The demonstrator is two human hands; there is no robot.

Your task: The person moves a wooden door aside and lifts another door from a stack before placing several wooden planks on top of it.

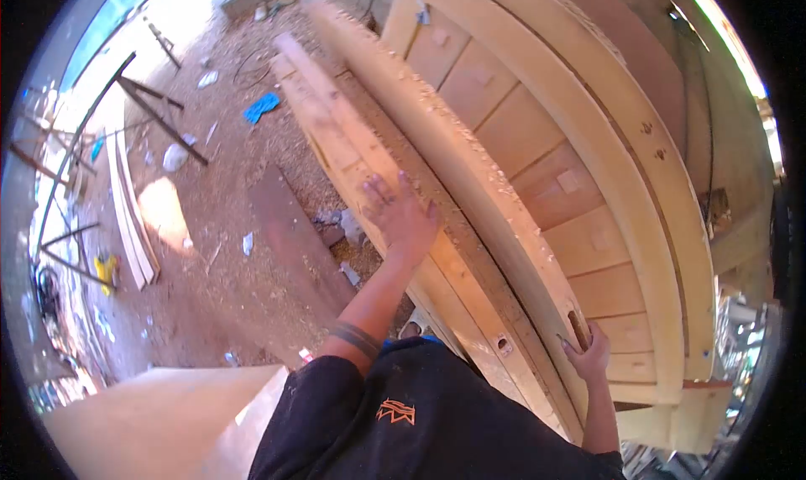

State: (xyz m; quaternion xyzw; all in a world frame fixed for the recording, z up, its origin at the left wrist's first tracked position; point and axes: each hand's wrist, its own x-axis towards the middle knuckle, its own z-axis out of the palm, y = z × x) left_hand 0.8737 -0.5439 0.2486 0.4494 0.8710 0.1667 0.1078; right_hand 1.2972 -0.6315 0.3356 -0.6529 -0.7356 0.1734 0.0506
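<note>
My left hand (401, 220) lies flat with spread fingers on a long light wooden beam (457, 283). My right hand (590, 352) is at the near end of a thick board (470, 148) standing on edge, beside a slot cut in it. A thin dark thing shows at its fingertips, too small to name; the fingers are bent round the board's edge. Wood shavings lie along the board's top edge. A rectangular hole (504, 344) is cut in the beam near my body.
Behind the board leans a large panelled wooden door (546, 186) with a curved frame. Dark metal stands (151, 102) and long pale strips (126, 203) are at the left. A blue cloth (261, 108) and a brown plank (298, 236) lie on the littered ground.
</note>
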